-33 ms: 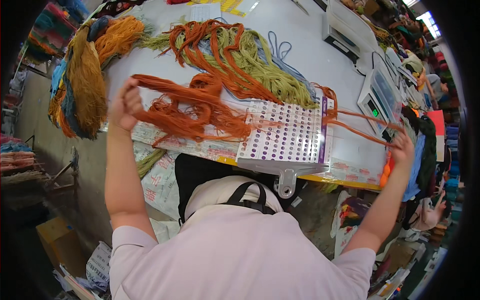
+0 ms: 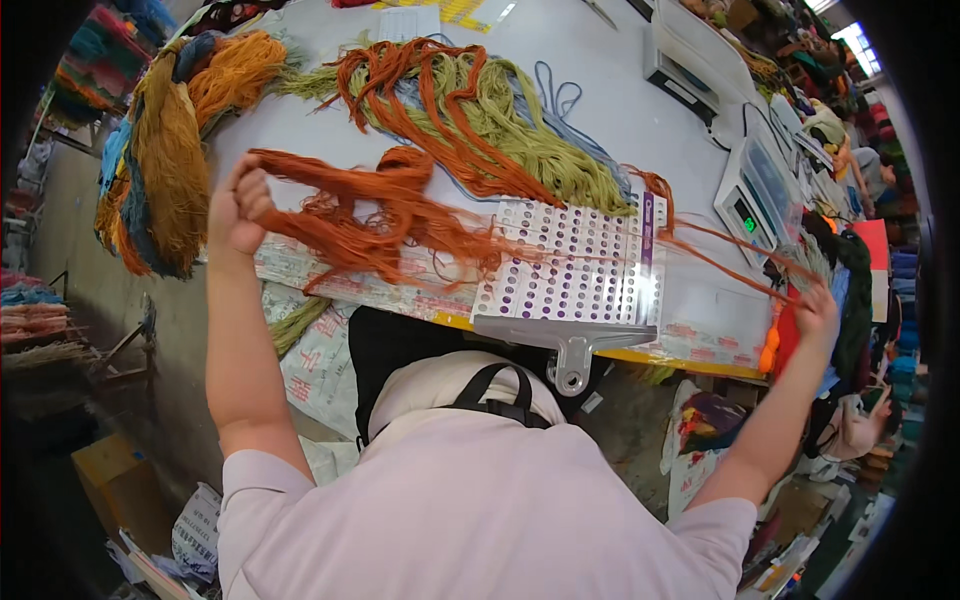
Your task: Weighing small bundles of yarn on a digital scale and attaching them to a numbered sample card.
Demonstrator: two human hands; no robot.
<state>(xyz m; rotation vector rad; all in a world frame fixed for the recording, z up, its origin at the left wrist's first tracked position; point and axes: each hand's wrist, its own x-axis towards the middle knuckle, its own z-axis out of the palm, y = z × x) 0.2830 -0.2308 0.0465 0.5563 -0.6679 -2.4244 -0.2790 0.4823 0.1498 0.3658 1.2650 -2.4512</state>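
Observation:
My left hand (image 2: pixel 240 208) is closed round one end of a loose orange-brown yarn skein (image 2: pixel 400 215), held up at the table's left edge. The skein's middle is tangled and sags over the front of the table. Out to the right, my right hand (image 2: pixel 817 312) is closed on thin strands of the same colour (image 2: pixel 735 265), stretched across a white card with rows of purple-ringed holes (image 2: pixel 570 270). A metal clip (image 2: pixel 572 355) sits along the card's near edge. Beyond it lies a heap of light green yarn (image 2: pixel 500 120) with orange-brown strands on top.
Mustard, orange and blue skeins (image 2: pixel 170 160) hang over the table's left end. To the right stand a scale with a green display (image 2: pixel 755 210) and a second grey-white device (image 2: pixel 690 75). Scissors (image 2: pixel 600 12) lie at the far edge. Other people (image 2: pixel 850 430) are at the right.
Both hands have moved slightly outward, the left one to the left, the right one right and nearer. The strands between them have spread further, and those over the card look thinner.

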